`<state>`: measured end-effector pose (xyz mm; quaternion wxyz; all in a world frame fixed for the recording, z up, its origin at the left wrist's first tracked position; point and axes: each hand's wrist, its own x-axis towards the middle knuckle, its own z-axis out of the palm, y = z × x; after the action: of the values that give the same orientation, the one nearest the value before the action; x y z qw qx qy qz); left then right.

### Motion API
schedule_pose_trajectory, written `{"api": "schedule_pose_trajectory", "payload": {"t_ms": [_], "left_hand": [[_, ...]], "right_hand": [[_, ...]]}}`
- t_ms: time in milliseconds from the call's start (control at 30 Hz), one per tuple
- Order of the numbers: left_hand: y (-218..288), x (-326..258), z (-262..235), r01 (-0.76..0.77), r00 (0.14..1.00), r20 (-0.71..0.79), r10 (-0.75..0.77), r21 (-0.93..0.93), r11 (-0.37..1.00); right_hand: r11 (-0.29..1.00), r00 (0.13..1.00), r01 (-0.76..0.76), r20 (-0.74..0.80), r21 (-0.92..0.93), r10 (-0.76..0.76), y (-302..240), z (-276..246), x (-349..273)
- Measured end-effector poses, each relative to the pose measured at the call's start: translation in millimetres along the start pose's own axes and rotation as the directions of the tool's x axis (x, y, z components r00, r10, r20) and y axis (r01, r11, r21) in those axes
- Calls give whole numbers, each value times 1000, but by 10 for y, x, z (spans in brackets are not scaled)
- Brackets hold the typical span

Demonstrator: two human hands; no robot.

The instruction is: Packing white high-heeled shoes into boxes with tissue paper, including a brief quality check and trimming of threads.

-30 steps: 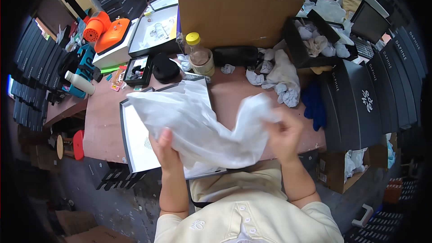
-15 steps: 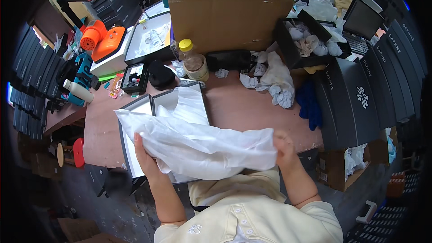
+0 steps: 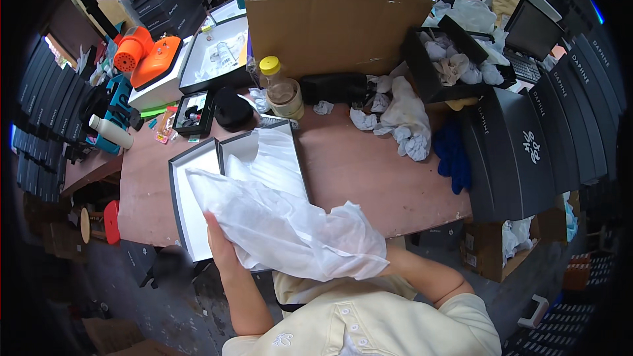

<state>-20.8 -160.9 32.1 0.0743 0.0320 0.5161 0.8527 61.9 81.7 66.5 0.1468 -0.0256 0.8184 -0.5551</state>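
A long bundle of crumpled white tissue paper (image 3: 283, 231) is held up in front of my body, over the near edge of the table. Its left end lies against my left hand (image 3: 223, 244), whose thumb shows along the side while the other fingers are behind the paper. At the lower right end, my right hand (image 3: 390, 260) reaches under the bundle, its fingers covered by the paper. A faint pinkish tint shows through; what is wrapped cannot be made out. Beneath lie a grey-edged open box (image 3: 302, 171) lined with white tissue and a white-lined lid (image 3: 186, 224).
A yellow-capped jar (image 3: 283, 95), a round black object (image 3: 233, 111) and a small black box (image 3: 192, 115) stand beyond the box. Crumpled paper (image 3: 402, 122) and a blue cloth (image 3: 452, 158) lie to the right, near dark shoeboxes (image 3: 514, 151). A cardboard sheet (image 3: 336, 20) stands behind.
My right hand has moved left and down, going under the paper. The bundle's right end has folded inward, shortening it, and my left hand has shifted slightly right and down.
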Motion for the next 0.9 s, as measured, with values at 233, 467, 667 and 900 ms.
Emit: {"api": "schedule_pose_trajectory", "payload": {"t_ms": [233, 467, 667, 900], "left_hand": [[320, 32, 32, 54, 988, 94, -123, 536, 843], [562, 299, 575, 132, 990, -18, -137, -175, 976], [552, 718, 621, 210, 940, 314, -136, -215, 954], [651, 918, 1400, -99, 954, 298, 18, 260, 961]], "right_hand": [[934, 964, 223, -208, 279, -168, 244, -38, -225], [767, 824, 520, -456, 376, -335, 371, -590, -634], [698, 686, 690, -479, 191, -548, 152, -742, -747], [834, 728, 548, -454, -65, -514, -155, -257, -703]]}}
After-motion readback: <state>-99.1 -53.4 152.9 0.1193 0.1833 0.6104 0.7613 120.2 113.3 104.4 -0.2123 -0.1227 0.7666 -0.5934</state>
